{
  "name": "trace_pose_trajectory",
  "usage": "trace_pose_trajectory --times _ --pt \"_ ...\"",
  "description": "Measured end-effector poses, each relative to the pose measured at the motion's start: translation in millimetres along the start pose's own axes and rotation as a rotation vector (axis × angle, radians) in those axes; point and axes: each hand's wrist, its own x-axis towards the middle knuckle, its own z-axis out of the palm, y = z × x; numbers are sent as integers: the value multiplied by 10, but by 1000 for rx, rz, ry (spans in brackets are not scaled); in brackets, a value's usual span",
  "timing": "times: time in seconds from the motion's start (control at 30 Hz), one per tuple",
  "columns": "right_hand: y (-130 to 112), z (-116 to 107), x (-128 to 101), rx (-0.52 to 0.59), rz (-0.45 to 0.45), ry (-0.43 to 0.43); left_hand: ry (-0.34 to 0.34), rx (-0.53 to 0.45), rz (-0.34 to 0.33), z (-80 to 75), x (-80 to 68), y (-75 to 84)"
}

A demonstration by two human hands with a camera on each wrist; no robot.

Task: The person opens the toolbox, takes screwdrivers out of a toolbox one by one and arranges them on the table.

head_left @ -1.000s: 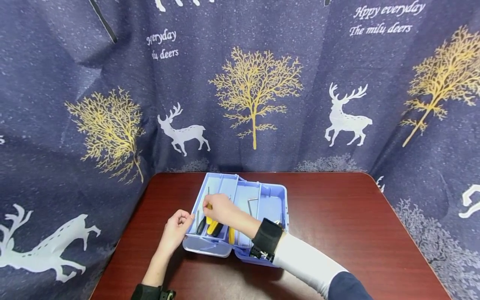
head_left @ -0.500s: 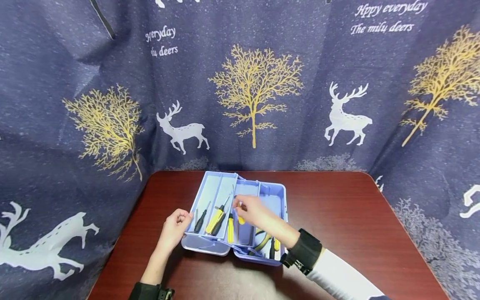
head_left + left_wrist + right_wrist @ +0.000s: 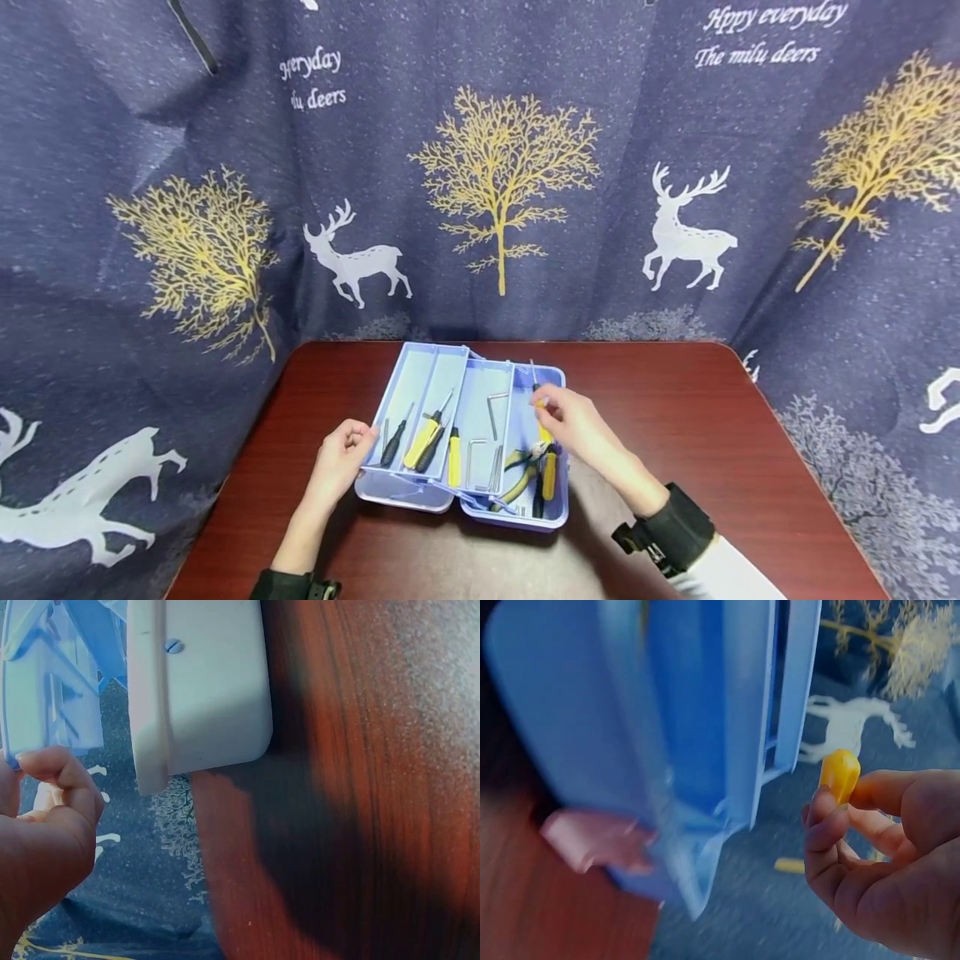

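A blue cantilever toolbox [image 3: 483, 383] stands open on the table, its stepped trays swung out to the left. My left hand [image 3: 341, 460] pinches the outer edge of the upper tray [image 3: 45, 712] between thumb and fingers. My right hand [image 3: 581, 421] holds a screwdriver by its yellow handle [image 3: 841, 774], shaft pointing away, over the deep right compartment. Below it lie pliers [image 3: 517, 475] and another yellow-handled tool [image 3: 550, 473]. In the left trays are a black screwdriver [image 3: 392, 443], a yellow-and-black screwdriver [image 3: 424, 440] and a further black-handled tool [image 3: 430, 452].
The middle tray holds a yellow-handled tool [image 3: 454, 458] and several hex keys [image 3: 491, 417]. A reddish-brown table [image 3: 637, 400] bears the toolbox. Behind hangs a dark blue curtain [image 3: 600, 275] with deer and trees. The toolbox's latch [image 3: 592, 836] shows in the right wrist view.
My right hand has carried the yellow-handled screwdriver from the upper left tray rightward, across the middle tray, to above the right compartment. The left hand keeps its hold on the tray edge.
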Motion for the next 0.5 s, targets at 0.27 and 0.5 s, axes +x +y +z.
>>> trace_pose_trajectory --times 0.27,0.5 --pt "436 -92 -395 8 201 66 -1 -11 -25 -9 -12 23" --pt "865 -96 -703 -55 322 68 -7 -2 -23 -8 -15 27"
